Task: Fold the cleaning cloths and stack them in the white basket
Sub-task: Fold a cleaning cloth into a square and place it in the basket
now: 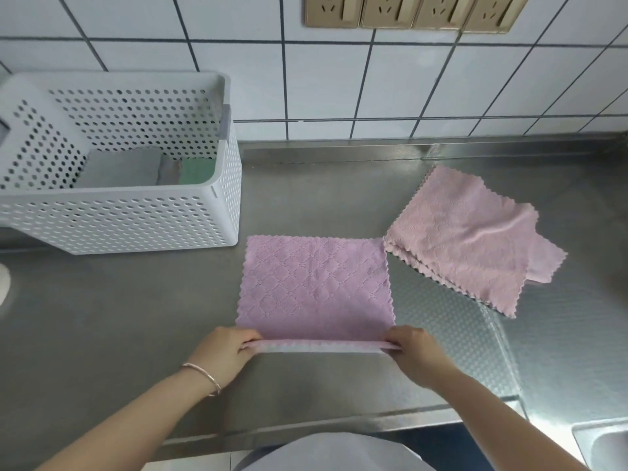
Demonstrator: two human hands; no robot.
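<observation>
On the counter, right in front of the person, lies a purple cloth, spread flat with its diamond weave up and its zigzag edges showing. Its near edge is lifted off the steel, and both hands have it. The left hand pinches the near left corner, fingers curled shut on the fabric, with a thin bracelet on the wrist. The right hand pinches the near right corner the same way, closed on the cloth. Between them the raised edge runs as a taut pale strip.

Just beside the purple cloth's far right corner, touching or nearly so, sits a pink cloth, lying at an angle, loosely doubled over with one layer poking out at the right and a soft ridge across its top.

Off to the left stands the basket, white and perforated, close to the tiled wall. Inside it, at the bottom, folded cloths already rest: a grey one at the left and a green one at the right, with a darker piece between them that is hard to make out.

Up on the wall, a row of gold-coloured sockets. At the lower right corner, the rim of a sink shows.
</observation>
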